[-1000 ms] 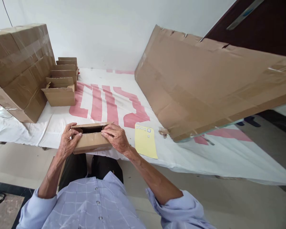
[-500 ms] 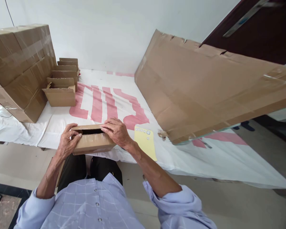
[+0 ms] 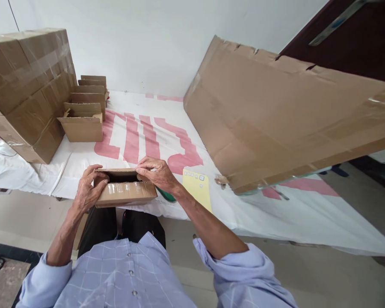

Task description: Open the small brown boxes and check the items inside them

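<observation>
A small cardboard box (image 3: 125, 194) sits at the near edge of the table in front of me, its top gaping so the dark inside shows. My left hand (image 3: 90, 187) grips its left end, thumb over the near rim. With my right hand (image 3: 157, 173) I pinch the far flap near its right corner. A green object (image 3: 167, 195) shows partly beneath my right wrist; its kind cannot be made out. Just right of that wrist lies a yellow sheet (image 3: 197, 188) with small pale labels on it.
Taped cartons (image 3: 32, 85) are stacked at the left, beside a row of small open boxes (image 3: 85, 129). A large cardboard panel (image 3: 282, 115) leans at the right. White cloth with red markings (image 3: 131, 137) covers the table (image 3: 244, 218).
The box's opening has become wider, with the far flap raised and its near side tipped slightly toward me. The green object has come into view under my right wrist.
</observation>
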### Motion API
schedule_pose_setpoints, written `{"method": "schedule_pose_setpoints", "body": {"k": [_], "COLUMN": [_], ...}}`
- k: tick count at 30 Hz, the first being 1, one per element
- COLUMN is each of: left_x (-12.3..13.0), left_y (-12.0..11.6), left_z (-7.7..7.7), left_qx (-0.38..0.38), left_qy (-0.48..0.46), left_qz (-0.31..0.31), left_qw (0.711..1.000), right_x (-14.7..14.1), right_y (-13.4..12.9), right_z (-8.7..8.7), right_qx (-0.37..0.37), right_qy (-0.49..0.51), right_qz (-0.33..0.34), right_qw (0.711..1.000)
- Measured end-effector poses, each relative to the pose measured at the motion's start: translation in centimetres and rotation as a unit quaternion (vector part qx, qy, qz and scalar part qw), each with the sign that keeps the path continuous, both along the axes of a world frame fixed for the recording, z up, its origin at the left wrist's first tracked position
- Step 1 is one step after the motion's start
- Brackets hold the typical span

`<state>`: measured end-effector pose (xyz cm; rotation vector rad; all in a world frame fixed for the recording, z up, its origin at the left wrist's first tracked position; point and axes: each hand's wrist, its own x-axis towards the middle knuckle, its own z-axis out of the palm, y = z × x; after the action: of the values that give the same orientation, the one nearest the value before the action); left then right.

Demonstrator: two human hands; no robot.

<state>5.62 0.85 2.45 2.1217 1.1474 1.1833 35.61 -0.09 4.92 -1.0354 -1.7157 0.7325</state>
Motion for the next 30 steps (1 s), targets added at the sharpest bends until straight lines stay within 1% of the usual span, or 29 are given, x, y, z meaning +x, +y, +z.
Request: {"method": "schedule_pose_setpoints", "body": {"k": [4, 9, 14, 19, 21, 24, 30], "left_x": [0.0, 0.0, -0.1, -0.2, -0.2, -0.1, 0.0], "left_y": [-0.1, 0.0, 0.1, 0.2, 0.2, 0.0, -0.1], "left_z": [0.4, 0.6, 0.7, 0.9, 0.9, 1.0, 1.5], "left_qx": [0.055, 0.067, 0.070, 0.079, 0.088, 0.099, 0.117], "left_qy": [0.017, 0.030, 0.035, 0.042, 0.044, 0.041, 0.067], "left_qz": [-0.020, -0.034, -0.041, -0.047, -0.047, -0.044, -0.045], "left_qw": [0.998, 0.997, 0.996, 0.995, 0.994, 0.993, 0.990], "right_x": [0.2, 0.2, 0.3, 0.3, 0.4, 0.6, 1.2], "right_y": [0.4, 0.9, 1.7, 2.2, 2.2, 2.0, 1.8], "right_z": [1.3, 2.5, 2.9, 3.0, 3.1, 3.6, 4.4], "right_qx": [-0.056, -0.120, -0.192, -0.253, -0.261, -0.254, -0.225], "right_qy": [0.001, 0.002, 0.013, 0.053, 0.057, 0.034, -0.045], "right_qz": [0.017, 0.024, 0.018, 0.024, 0.029, 0.042, 0.110], "right_qw": [0.998, 0.992, 0.981, 0.966, 0.963, 0.966, 0.967]}}
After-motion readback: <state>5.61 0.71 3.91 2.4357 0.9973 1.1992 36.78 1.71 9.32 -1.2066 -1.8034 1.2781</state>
